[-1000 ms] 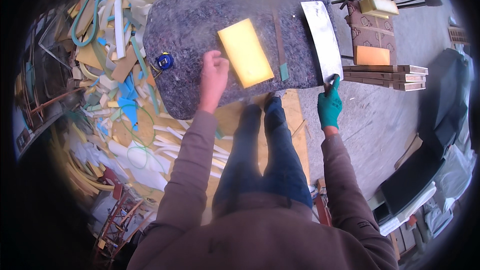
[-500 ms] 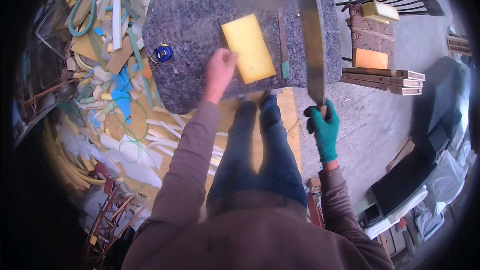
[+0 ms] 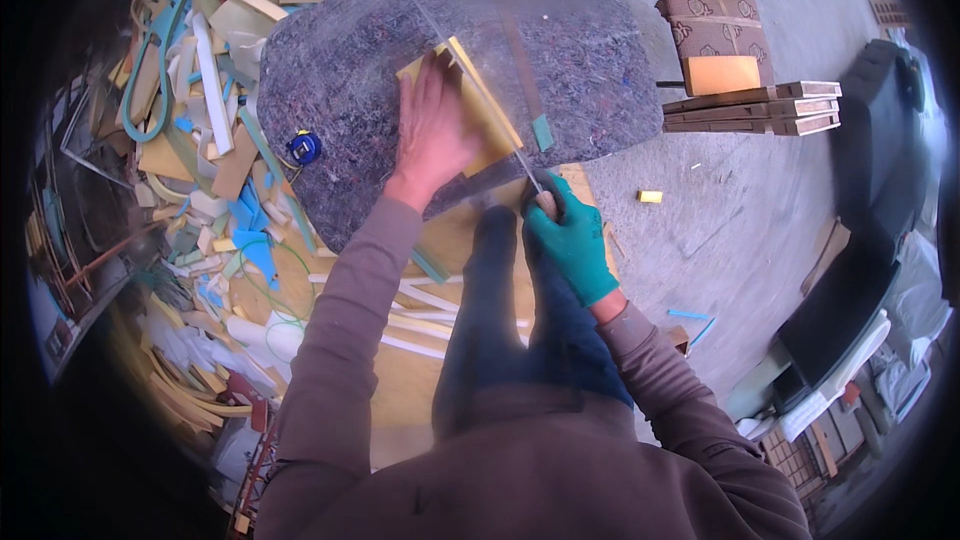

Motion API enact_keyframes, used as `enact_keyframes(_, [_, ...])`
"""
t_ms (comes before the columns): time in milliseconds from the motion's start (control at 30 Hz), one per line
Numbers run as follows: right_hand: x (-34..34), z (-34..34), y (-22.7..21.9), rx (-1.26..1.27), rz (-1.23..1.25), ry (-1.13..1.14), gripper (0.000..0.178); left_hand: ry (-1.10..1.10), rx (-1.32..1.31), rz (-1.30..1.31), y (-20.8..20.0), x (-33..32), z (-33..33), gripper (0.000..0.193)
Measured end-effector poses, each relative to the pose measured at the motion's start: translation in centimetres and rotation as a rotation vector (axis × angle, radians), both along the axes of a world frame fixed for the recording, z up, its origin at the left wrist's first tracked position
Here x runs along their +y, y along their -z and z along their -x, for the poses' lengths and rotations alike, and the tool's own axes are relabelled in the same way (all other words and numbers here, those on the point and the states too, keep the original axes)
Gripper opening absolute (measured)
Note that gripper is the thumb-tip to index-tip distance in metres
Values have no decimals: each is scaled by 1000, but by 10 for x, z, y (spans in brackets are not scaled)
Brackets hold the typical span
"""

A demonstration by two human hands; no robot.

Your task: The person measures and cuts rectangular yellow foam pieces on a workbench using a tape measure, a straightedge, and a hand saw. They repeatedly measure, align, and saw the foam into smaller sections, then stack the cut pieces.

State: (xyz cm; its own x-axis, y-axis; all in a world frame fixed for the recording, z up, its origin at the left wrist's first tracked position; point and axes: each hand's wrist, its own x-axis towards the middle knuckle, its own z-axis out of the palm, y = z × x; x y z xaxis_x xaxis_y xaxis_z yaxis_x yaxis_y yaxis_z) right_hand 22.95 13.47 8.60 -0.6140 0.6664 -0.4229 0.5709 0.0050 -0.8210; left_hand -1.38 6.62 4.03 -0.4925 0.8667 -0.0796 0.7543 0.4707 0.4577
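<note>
A yellow foam block (image 3: 488, 148) lies on a grey felt-covered tabletop (image 3: 335, 65). My bare left hand (image 3: 436, 128) rests flat on top of it, fingers stretched toward the far side and covering much of the block. In its green glove, my right hand (image 3: 575, 243) is closed around the handle of a long-bladed knife (image 3: 480, 89). The blade appears edge-on and slants across the block near its right edge, its tip reaching past the far end. Whether it has entered the foam I cannot tell. A dark flat strip with a green end (image 3: 542, 132) lies to the right.
A blue tape measure (image 3: 304, 147) sits at the tabletop's left. Foam offcuts (image 3: 215, 90) are heaped beyond it. At the far right, a patterned chair seat (image 3: 690, 32) holds foam pieces, beside stacked wooden frames (image 3: 770, 110). A small yellow scrap (image 3: 650, 197) lies on the floor.
My left hand has moved from the block's left edge onto its top. My right hand has swung the knife leftward from the tabletop's right side to over the block.
</note>
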Motion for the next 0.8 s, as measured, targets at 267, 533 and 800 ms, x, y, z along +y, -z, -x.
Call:
enact_keyframes(267, [-2, -1, 13, -38, -18, -41, 45, -37, 98, 157, 31, 4, -23, 87])
enact_keyframes(533, [1, 0, 11, -85, -28, -65, 46, -41, 135, 285, 36, 6, -25, 125])
enact_keyframes(800, [4, -22, 6, -63, 41, -72, 48, -26, 211, 304, 41, 5, -26, 113])
